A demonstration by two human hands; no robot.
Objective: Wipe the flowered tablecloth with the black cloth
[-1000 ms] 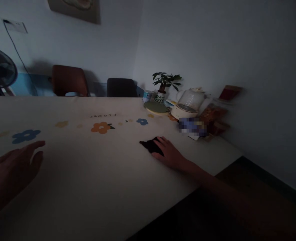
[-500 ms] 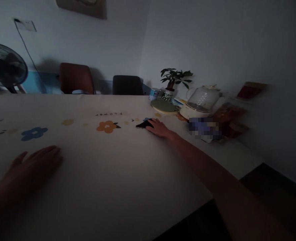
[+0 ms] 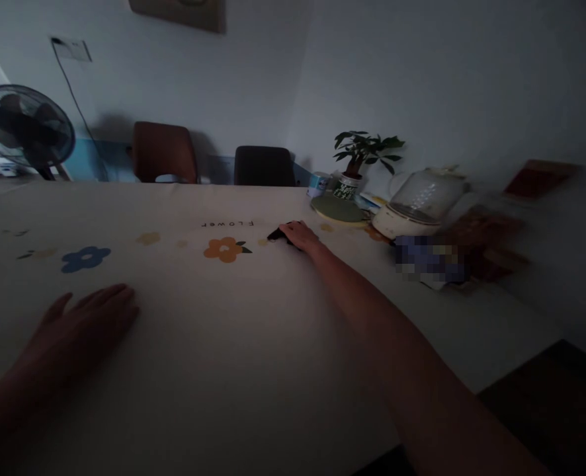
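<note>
My right hand [image 3: 299, 234] reaches far across the table, its fingers over a dark cloth [image 3: 276, 234] that lies flat on the white tablecloth [image 3: 233, 317]. Most of the cloth is hidden beneath the palm, and only black edges stick out. To the left, my left hand [image 3: 87, 324] rests palm down on the tablecloth, fingers stretched and thumb apart, holding nothing. An orange printed flower [image 3: 225, 250] lies between the hands, and a blue printed flower [image 3: 85, 258] is just beyond the left one.
A green round mat [image 3: 338, 209], a potted plant [image 3: 355, 165] and a glass kettle on its base [image 3: 406, 221] stand at the back right. Nearer is a blurred bluish packet [image 3: 429, 258]. Two chairs [image 3: 165, 152] and a fan [image 3: 28, 125] are beyond the table.
My right hand has slid the dark cloth a little leftward and away from me over the table. My left hand stays in place. The view has turned slightly left.
</note>
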